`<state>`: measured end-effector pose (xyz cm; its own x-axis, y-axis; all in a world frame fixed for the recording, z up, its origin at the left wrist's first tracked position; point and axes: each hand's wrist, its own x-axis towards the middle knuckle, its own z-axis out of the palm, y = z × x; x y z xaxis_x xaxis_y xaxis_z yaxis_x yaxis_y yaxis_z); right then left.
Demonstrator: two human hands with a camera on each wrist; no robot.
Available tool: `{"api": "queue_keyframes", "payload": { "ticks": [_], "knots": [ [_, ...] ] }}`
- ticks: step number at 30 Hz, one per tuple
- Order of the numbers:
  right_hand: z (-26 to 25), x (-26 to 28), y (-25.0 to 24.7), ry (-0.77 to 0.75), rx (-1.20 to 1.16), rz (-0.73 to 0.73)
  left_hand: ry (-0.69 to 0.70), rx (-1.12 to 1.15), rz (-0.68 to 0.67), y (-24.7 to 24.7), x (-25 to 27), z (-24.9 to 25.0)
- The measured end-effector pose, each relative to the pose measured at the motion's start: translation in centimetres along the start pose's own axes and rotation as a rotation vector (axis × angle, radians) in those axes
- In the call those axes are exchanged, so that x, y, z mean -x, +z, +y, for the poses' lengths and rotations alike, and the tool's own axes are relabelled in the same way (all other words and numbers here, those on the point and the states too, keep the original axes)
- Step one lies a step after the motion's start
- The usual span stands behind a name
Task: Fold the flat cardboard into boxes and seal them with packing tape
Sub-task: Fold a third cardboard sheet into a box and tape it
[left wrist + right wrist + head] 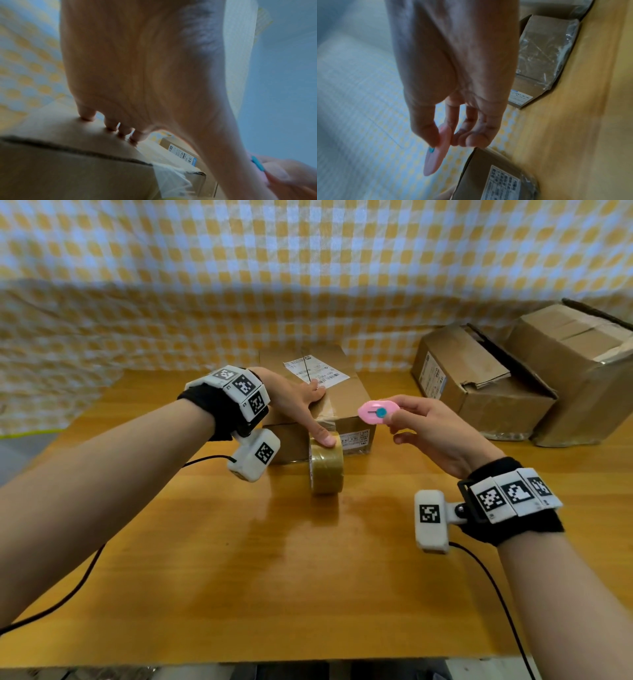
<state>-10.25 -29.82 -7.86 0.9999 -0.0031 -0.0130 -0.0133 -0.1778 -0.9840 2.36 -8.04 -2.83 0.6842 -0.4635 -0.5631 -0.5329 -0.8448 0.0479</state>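
Your left hand (294, 400) lies spread and flat on the near top edge of the closed box (315, 402) at the middle of the table (239, 577), fingertips pressing the cardboard by the white shipping label (317, 371) while the thumb reaches down onto the tape roll (326, 465), which stands on edge touching the box's front face. Your right hand (435, 433) pinches the small pink cutter (376, 412) between thumb and forefinger, held in the air just right of the box and clear of it. The box looks like light, fairly stiff corrugated board; its flaps will probably give under hard pressure, so bear down near the edges and the seam, not mid-panel. A clear strip already wraps over the front edge, and it is likely slick under your fingers. The roll should be firm but ready to roll away, so keep the thumb on its rim or take it through the core. Whether the cutter's blade is out you cannot tell from here; hold its flat sides, well behind the tip. Two more boxes (479, 381) sit well apart at the far right.
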Motion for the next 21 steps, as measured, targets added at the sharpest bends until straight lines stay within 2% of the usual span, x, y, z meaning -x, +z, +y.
{"api": "queue_keyframes", "payload": {
  "ticks": [7, 13, 18, 21],
  "knots": [
    [-1.3, -0.4, 1.7, 0.011, -0.21, 0.012, 0.001, 0.002, 0.002, 0.0, -0.2, -0.2],
    [-1.6, -0.9, 2.3, -0.024, -0.242, 0.001, -0.004, -0.001, 0.009, 0.0, -0.1, 0.0],
    [-2.0, -1.1, 2.6, -0.085, -0.162, -0.078, 0.002, 0.001, 0.006, 0.0, -0.3, -0.3],
    [-2.3, -1.6, 3.0, -0.107, 0.001, -0.107, 0.019, -0.008, 0.015, 0.0, -0.5, -0.4]
  ]
}}
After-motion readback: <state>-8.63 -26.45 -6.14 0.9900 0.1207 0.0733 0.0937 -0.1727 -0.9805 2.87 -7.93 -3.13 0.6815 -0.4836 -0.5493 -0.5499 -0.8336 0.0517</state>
